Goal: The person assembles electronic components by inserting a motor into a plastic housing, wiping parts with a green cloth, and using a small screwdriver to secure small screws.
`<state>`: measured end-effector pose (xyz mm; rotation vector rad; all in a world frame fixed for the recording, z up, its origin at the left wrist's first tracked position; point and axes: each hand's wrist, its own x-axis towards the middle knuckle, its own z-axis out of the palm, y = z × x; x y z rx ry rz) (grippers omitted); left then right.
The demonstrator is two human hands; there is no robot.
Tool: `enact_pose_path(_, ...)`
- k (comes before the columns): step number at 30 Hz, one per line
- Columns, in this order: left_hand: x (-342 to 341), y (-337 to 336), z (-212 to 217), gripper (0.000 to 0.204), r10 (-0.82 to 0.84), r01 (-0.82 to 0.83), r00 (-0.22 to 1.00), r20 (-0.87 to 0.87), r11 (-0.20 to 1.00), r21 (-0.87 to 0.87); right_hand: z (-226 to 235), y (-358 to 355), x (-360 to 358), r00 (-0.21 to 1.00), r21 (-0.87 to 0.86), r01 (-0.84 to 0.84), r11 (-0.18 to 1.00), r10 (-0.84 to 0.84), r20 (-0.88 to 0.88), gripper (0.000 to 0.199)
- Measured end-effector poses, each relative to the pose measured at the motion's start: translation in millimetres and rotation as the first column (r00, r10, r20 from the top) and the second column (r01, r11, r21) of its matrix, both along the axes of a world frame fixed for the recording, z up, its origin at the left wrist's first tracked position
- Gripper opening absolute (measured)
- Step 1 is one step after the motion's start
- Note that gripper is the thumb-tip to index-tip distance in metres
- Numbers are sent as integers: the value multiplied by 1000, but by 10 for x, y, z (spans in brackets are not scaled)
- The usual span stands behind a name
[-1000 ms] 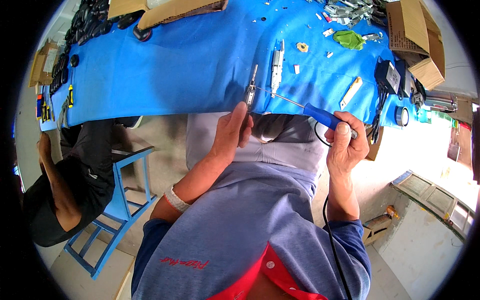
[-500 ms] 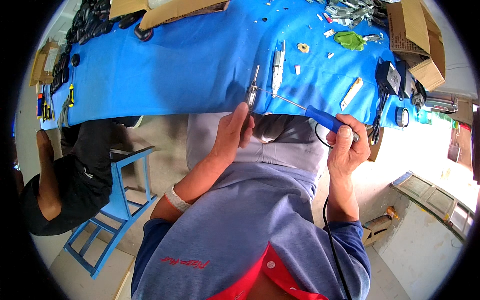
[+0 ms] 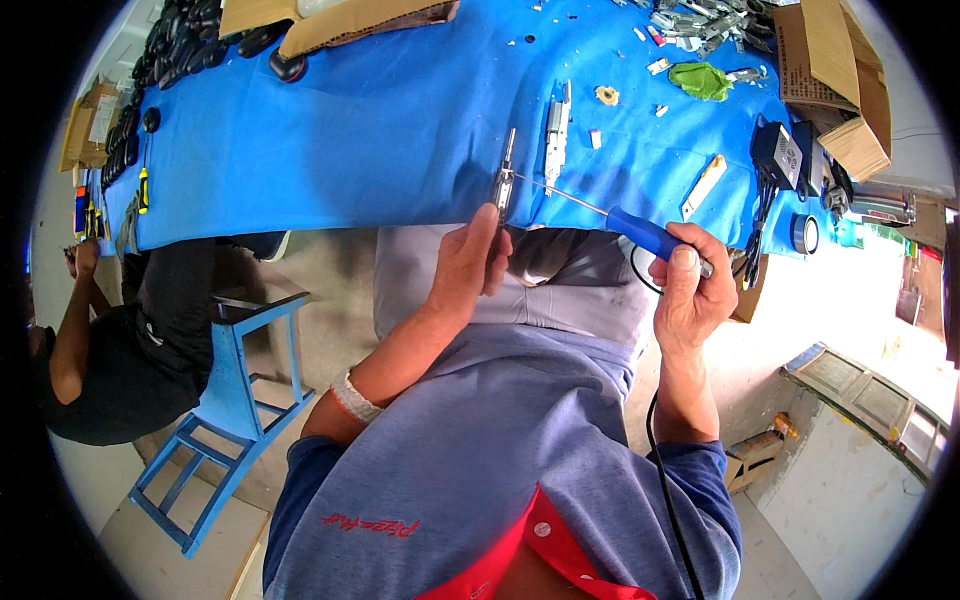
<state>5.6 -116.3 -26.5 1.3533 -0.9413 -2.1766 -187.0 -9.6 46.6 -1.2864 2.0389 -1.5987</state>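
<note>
My left hand (image 3: 467, 262) is closed on a narrow metal mechanism (image 3: 504, 190), which has a thin rod jutting from its far end. My right hand (image 3: 695, 290) grips the blue handle of a screwdriver (image 3: 642, 234). Its long thin shaft points left, and the tip meets the upper part of the mechanism or lies just beside it; I cannot tell which. A longer silvery metal assembly (image 3: 556, 140) lies on the blue cloth (image 3: 370, 150), just beyond the shaft. To the right of that rests a small white-and-red piece (image 3: 595, 139).
Metal parts (image 3: 705, 25) are heaped at the far right near a green cloth (image 3: 700, 82) and an open cardboard box (image 3: 830, 80). A white-handled cutter (image 3: 704, 188) and a black power adapter (image 3: 777, 155) lie nearer. At left, a person (image 3: 130, 350) sits by a blue stool (image 3: 235, 390).
My right hand and the screwdriver have shifted very slightly left. The person at left has moved a hand up toward the table's edge, by the tools there.
</note>
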Motion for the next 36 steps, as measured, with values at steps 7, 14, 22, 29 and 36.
enact_pose_path(7, -17, 33, -40, 56, -27, 35, 998, 49, 986, -163, 120, -86, -94, 999, 30, -17, 999, 16, 37, 34)
enact_pose_path(14, -55, 54, 23, 56, 9, 6, 996, 90, 985, -171, 119, -140, -117, 991, 92, 8, 996, -20, 130, 36)
enact_pose_path(22, -49, 64, 8, 56, 1, 27, 994, 110, 967, -253, 176, -178, -119, 980, 114, 10, 993, -32, 194, 29)
enact_pose_path(29, -80, 74, 34, 57, 12, 24, 992, 126, 961, -276, 230, -194, -134, 971, 158, -22, 987, -17, 240, 34)
enact_pose_path(36, -55, 81, -49, 56, -12, 65, 990, 140, 923, -379, 234, -211, -122, 970, 149, -48, 988, 11, 241, 29)
